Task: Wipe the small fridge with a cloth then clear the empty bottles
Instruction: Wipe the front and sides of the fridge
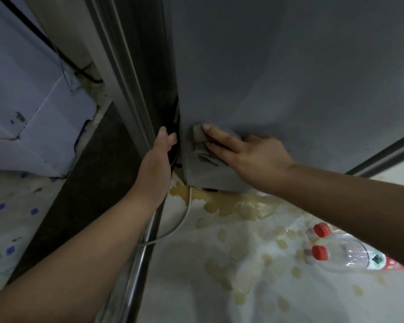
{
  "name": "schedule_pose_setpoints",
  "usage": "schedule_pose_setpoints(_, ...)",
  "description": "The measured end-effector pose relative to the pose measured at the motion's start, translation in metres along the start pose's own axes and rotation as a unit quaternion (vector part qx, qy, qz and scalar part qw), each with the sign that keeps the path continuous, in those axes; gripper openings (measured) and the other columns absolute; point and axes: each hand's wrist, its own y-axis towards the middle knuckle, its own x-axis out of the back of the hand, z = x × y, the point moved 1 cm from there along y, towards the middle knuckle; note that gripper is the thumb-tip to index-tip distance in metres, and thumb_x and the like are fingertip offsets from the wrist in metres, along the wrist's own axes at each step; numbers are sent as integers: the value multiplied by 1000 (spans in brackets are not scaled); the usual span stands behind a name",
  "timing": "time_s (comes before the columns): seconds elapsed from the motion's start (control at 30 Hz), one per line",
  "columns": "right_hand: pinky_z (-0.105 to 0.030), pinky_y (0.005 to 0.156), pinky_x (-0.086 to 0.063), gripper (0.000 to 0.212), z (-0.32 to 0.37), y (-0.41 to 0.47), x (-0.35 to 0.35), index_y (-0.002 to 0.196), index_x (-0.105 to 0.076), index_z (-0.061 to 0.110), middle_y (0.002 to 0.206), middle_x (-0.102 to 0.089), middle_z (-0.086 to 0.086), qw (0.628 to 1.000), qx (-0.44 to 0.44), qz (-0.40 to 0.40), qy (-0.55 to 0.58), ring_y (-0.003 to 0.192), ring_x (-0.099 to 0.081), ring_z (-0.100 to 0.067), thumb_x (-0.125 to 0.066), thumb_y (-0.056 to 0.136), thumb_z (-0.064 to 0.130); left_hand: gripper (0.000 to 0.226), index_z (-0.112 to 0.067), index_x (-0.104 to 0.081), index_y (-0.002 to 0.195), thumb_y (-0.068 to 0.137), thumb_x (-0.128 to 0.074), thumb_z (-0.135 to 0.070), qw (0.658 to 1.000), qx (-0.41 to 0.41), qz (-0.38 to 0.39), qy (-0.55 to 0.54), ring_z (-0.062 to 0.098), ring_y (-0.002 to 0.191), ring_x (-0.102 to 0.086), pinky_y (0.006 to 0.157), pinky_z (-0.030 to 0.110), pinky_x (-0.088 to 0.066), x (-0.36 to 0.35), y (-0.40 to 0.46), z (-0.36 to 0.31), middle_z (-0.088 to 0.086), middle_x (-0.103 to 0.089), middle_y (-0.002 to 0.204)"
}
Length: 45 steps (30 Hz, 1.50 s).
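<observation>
White plastic sheeting (196,264) with yellow stains was spread under the small fridge (289,78), beside a dark gap and a pale wall. Only one view, from the head, was given. The cloth (200,138), small and gray, was pressed flat against the low corner of the fridge's gray side by the right hand (247,155), whose fingers were held straight. The fridge's edge was gripped by the left hand (160,148), with its fingers curled into the gap. The wiping seemed to be under way, not finished. Two clear bottles (345,250) with red caps were left lying on the sheeting, near the right arm. They looked empty and were not yet cleared.
</observation>
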Motion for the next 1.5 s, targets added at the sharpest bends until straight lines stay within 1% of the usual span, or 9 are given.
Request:
schedule_pose_setpoints(0.17,-22,36,-36,45,-3,-1,6,123,-62,11,134,-55,-5,999,-16,-30,-32,43,-52,-27,-43,82,4,55,-15,-33,141,99,-10,-43,999,-12,12,-27,8,134,-30,99,15,-22,1,8,-3,-4,-36,146)
schedule_pose_setpoints(0.3,-21,34,-33,49,14,9,-28,121,-63,10,129,-59,-4,1000,0,-12,4,38,-48,-26,-35,80,8,54,-11,-40,138,99,-12,-37,998,-3,45,-35,-11,92,-54,64,-3,-40,-4,12,0,-2,-51,132)
schedule_pose_setpoints(0.5,-17,33,-33,47,47,-4,-115,109,-71,19,67,-69,-11,994,-46,82,63,35,-54,-28,-80,64,28,47,-21,-44,135,98,-18,-38,1000,16,11,-1,-9,104,-38,73,-4,-31,2,19,22,-21,-42,114)
schedule_pose_setpoints(0.67,-14,80,-36,136,62,-26,-157,138,-46,26,133,-54,2,922,-206,252,209,121,-52,-16,7,36,100,47,-30,-43,133,96,-18,-45,999,32,15,35,-14,103,-39,88,3,-25,12,20,41,-23,-47,126)
schedule_pose_setpoints(0.93,-23,75,-52,57,57,-37,-155,124,-60,22,124,-63,0,875,-279,335,210,106,-61,-21,-58,81,60,47,-29,-43,134,96,-22,-45,995,27,-15,91,-2,116,-35,99,19,-23,12,18,58,-10,-43,137)
schedule_pose_setpoints(1.07,-27,58,-46,49,50,-29,-111,147,-27,17,148,-35,-7,901,-107,395,144,120,-50,-29,-37,100,27,59,-29,-41,136,90,-24,-60,997,36,-23,68,7,132,-33,112,28,-20,11,22,63,-9,-39,144)
schedule_pose_setpoints(1.23,-19,33,-33,48,15,-25,-50,113,-68,8,125,-62,-6,981,-6,185,56,39,-54,-28,-50,69,3,64,-38,-49,126,78,-27,-72,998,36,-5,58,-4,120,-43,110,30,-27,3,17,62,-26,-52,120)
schedule_pose_setpoints(1.37,-24,33,-39,53,-3,-22,-7,118,-64,9,133,-56,-4,990,-13,136,36,41,-55,-29,-31,77,7,33,-43,-51,90,100,-21,-36,1000,10,4,-3,-28,69,-50,71,-1,-39,-13,5,42,-40,-54,71)
schedule_pose_setpoints(1.5,-30,36,-46,41,-20,-19,31,121,-63,14,136,-52,-3,998,-31,47,-2,52,-62,-31,-44,85,6,37,-36,-40,129,100,-18,-36,999,-25,-15,-33,-17,98,-42,83,2,-29,-15,1,30,-37,-44,93)
